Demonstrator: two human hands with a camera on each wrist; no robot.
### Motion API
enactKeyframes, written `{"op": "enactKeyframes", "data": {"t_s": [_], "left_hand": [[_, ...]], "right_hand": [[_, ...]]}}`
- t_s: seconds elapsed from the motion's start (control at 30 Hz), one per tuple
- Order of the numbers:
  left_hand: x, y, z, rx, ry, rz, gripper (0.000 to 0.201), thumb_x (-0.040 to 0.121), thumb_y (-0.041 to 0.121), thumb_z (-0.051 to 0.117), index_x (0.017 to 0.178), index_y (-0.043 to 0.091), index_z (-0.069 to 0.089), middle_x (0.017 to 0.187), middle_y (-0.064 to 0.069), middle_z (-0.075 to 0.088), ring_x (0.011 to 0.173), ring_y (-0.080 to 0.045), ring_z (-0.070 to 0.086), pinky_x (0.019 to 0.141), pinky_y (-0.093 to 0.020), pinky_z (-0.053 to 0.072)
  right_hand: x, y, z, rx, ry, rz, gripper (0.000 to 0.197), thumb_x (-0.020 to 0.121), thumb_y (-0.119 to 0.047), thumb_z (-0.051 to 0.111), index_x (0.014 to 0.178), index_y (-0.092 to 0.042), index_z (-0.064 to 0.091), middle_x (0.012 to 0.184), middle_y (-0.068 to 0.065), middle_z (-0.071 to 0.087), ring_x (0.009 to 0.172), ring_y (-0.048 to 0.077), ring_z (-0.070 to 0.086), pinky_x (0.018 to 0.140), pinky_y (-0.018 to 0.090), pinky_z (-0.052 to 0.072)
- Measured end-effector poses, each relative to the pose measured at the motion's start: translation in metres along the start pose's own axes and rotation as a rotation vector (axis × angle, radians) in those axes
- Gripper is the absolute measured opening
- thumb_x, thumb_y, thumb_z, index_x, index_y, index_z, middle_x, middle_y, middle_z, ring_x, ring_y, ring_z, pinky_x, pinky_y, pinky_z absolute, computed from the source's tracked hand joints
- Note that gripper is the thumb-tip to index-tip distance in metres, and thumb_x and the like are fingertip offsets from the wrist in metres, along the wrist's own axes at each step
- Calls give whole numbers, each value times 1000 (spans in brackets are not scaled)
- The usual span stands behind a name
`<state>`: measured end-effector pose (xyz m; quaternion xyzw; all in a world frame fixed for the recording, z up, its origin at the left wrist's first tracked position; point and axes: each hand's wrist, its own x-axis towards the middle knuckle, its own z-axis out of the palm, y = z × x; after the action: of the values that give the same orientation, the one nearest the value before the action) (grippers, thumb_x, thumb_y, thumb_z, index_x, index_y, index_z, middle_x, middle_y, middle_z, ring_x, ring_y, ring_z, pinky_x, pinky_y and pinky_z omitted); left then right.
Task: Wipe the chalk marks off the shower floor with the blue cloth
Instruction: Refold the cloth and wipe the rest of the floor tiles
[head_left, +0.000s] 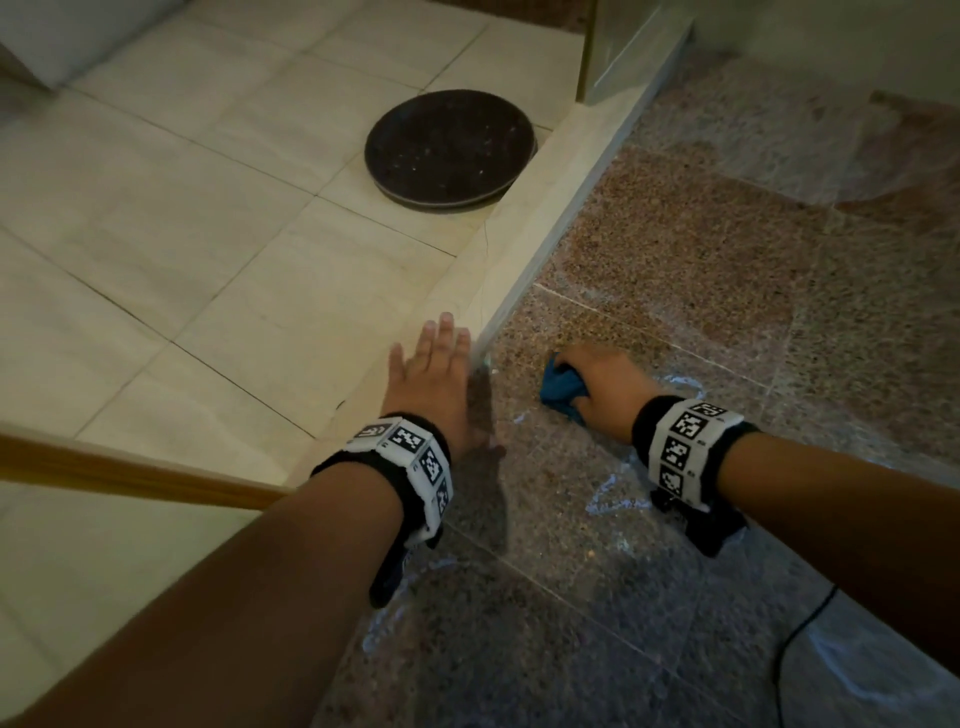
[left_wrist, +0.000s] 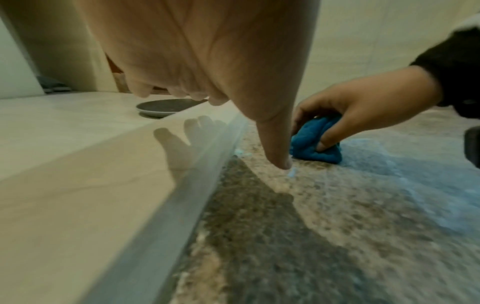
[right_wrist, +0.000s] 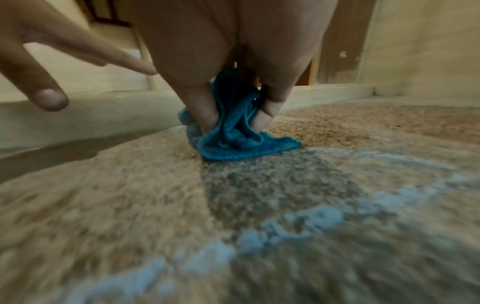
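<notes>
Crumpled blue cloth (head_left: 562, 388) gripped in the right hand (head_left: 602, 387) and pressed to the speckled brown granite shower floor (head_left: 701, 249), pale blue chalk marks (right_wrist: 309, 222) beside it, left hand (head_left: 434, 379) spread flat-fingered over the cream stone kerb (head_left: 561, 192).

Left hand (head_left: 434, 387) flat with fingers spread and straight; right hand (head_left: 602, 387) curled in a tight, knuckles-up grip.

Raised curb (head_left: 545, 218) ran just left of the right hand (head_left: 602, 387), with the left hand (head_left: 431, 384) spread over its edge, blocking leftward sweeps. Shower floor (head_left: 701, 270) lay bare ahead and right of the right hand. Glass panel (head_left: 618, 47) stood far ahead on the curb. Black cable (head_left: 800, 629) lay behind it, near the forearm. Dark round plate (head_left: 449, 150) sat beyond the curb.
</notes>
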<state>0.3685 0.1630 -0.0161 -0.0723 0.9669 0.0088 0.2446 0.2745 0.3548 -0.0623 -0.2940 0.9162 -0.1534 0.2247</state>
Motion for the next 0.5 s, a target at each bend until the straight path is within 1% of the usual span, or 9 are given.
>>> {"op": "enactKeyframes", "data": {"t_s": [0.07,0.1,0.17,0.23,0.3,0.37,0.43,0.5], "left_hand": [[2,-13,1,-26,-18,-71,106,89,59,53,151,13,-19,157,-7,-28,147,-24,-18,119,-47,-2],[3,-18,4,-61,-34,-89,96,94,55,47,151,13,-18,158,-7,-26,147,-23,-17,119,-45,0],[5,-24,10,-140,-56,-95,77,102,42,36,152,15,-15,159,-5,-23,148,-23,-13,119,-43,5],[6,-28,14,-174,-42,-77,67,105,31,31,153,16,-13,160,-5,-20,149,-23,-10,118,-42,8],[8,-32,15,-181,-25,-63,64,105,25,30,153,16,-12,160,-5,-19,149,-23,-9,119,-40,9],[9,-33,15,-165,-24,-60,65,104,23,31,153,17,-12,160,-5,-19,149,-23,-9,118,-39,9],[10,-33,15,-157,-31,-61,67,104,23,33,153,17,-12,160,-5,-19,149,-23,-9,118,-39,9],[10,-32,17,-156,-27,-62,68,104,22,34,153,18,-13,160,-5,-19,149,-23,-9,118,-38,8]], "right_hand": [[9,-3,0,32,52,34,29,84,-7,55,112,-12,51,117,12,52,101,29,49,82,34,43],[13,-5,1,34,71,44,28,85,-7,55,113,-11,52,118,13,51,102,29,49,82,33,41],[22,-9,2,54,119,52,29,87,-7,53,116,-8,53,120,14,50,107,31,48,86,33,39],[31,-14,2,90,191,47,31,88,-7,53,119,-8,53,123,15,48,111,32,46,92,34,39],[40,-22,2,129,252,39,33,89,-8,53,122,-8,53,126,15,46,115,33,45,98,36,38],[49,-33,4,178,272,39,34,91,-10,53,124,-7,52,128,16,46,116,32,45,100,35,37],[56,-46,9,180,230,47,34,91,-13,53,125,-8,53,128,16,46,116,31,46,99,34,36],[57,-58,18,82,185,15,32,91,-13,52,123,-9,55,127,15,47,117,32,45,101,36,35]]}}
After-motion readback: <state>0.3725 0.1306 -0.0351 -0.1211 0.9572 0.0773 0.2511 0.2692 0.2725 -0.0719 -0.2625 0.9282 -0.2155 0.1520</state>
